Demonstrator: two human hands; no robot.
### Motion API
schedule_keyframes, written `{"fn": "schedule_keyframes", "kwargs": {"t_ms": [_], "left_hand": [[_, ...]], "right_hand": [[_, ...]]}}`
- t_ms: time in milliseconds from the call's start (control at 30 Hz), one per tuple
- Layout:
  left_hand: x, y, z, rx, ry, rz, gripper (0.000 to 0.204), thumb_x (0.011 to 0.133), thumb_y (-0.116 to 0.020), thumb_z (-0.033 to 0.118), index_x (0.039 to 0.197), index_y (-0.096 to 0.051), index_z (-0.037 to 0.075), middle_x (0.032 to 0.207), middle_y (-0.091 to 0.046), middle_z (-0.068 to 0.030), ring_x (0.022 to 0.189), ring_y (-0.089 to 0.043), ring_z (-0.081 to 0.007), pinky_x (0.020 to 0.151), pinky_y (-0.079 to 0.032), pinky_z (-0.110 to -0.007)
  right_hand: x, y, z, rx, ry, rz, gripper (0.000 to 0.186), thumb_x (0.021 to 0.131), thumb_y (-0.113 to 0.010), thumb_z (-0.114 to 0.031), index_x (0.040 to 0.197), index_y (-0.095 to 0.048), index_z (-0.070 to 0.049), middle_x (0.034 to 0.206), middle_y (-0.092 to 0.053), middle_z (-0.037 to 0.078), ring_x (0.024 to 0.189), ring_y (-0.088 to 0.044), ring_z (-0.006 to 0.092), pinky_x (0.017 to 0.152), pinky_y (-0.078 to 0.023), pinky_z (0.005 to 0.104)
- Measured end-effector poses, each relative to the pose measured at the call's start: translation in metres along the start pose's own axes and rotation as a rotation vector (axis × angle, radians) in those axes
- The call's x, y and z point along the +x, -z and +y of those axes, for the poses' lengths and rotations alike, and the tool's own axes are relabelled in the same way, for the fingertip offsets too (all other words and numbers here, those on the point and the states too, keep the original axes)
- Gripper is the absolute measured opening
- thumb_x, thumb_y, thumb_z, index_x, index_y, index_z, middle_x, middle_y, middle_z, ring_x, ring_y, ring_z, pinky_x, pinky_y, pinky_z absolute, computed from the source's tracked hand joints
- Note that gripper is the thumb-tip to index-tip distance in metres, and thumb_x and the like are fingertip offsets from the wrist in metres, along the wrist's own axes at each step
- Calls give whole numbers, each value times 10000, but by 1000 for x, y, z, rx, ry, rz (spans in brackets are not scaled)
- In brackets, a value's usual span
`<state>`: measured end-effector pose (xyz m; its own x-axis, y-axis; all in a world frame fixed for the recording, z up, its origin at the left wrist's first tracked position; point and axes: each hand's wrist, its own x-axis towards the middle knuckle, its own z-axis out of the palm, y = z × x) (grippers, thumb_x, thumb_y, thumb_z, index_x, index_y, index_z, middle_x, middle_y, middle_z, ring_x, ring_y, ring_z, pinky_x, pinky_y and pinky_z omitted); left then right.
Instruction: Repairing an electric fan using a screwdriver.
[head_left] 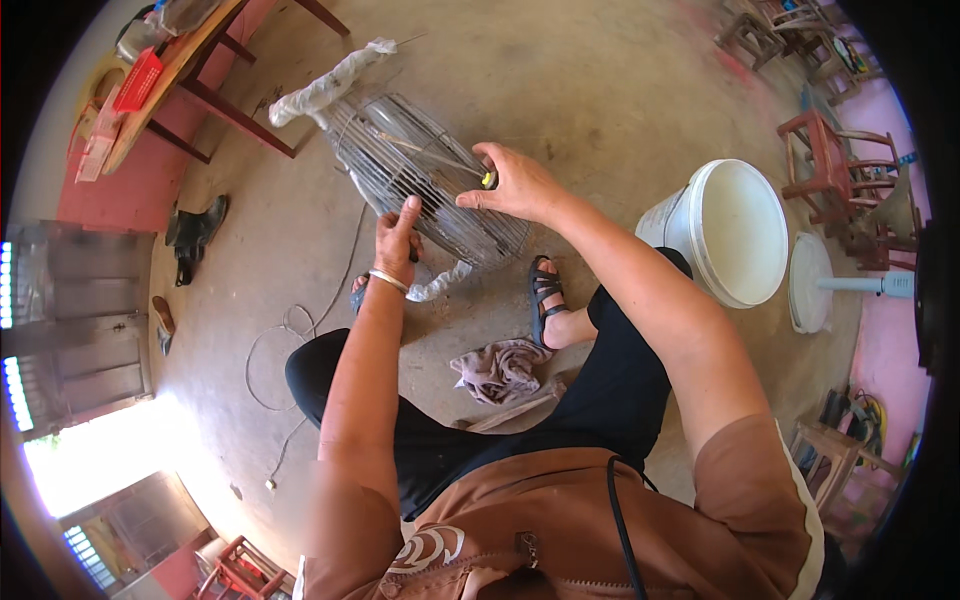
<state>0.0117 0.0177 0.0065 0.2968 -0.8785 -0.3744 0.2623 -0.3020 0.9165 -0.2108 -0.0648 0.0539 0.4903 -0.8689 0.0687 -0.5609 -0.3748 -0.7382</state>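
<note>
A fan (380, 175) with a round wire guard stands on the floor in front of me, its tubular frame partly wrapped in clear plastic. My left hand (398, 240) is at the guard's near left edge, thumb up against the wires and fingers curled round the edge, partly hidden. On the guard's right side, my right hand (512, 185) is curled round the yellow and black handle of a screwdriver (489, 180). The long thin shaft seems to run left across the wires. Where its tip rests I cannot make out.
A white bucket (738, 232) stands at the right, beside a round white lid or base (808, 283). A crumpled cloth (500, 370) lies between my feet. A cable (262, 385) loops over the floor at left. A wooden table (190, 60) stands far left, chairs (835, 165) far right.
</note>
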Motion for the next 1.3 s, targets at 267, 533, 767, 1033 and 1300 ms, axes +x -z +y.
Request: {"fn": "schedule_keyframes", "kwargs": {"t_ms": [267,533,767,1033,1300], "left_hand": [[33,31,56,212,161,-152,897,760,-678,658,1158,-500,-126,734,-551,-57,458,-443,-103,399,-360,-251],[28,43,53,200,62,-57,938,780,-606,708,1319,-434,-40,907,-573,-81,523,-460,-102,410,-361,-257],[24,61,38,189,42,9,904,761,-662,677,1243,-414,-46,743,-526,-58,442,-439,-103,363,-333,-258],[27,46,31,226,6,148,946,766,-612,725,1248,-434,-69,602,-470,-8,398,-390,-89,348,-293,-246],[38,34,45,337,5,201,809,813,-503,753,1153,-511,18,587,-459,-15,417,-428,-110,365,-347,-256]], "right_hand": [[22,-24,-20,44,-26,151,877,695,-756,-590,1214,-543,84,1105,-613,274,1033,-603,396,918,-478,437],[64,-32,-62,-36,-81,194,822,701,-757,-556,1186,-553,76,1091,-633,252,1041,-621,360,868,-501,432],[89,-61,-68,-33,-22,81,772,718,-745,-551,1189,-563,33,1074,-651,194,1008,-632,347,847,-509,424],[-5,-52,4,398,-120,293,382,854,-688,-377,967,-655,-13,809,-683,136,731,-663,279,697,-517,340],[-180,-91,92,0,-596,-67,323,908,-550,-371,933,-601,-53,800,-663,197,763,-649,385,675,-497,466]]}}
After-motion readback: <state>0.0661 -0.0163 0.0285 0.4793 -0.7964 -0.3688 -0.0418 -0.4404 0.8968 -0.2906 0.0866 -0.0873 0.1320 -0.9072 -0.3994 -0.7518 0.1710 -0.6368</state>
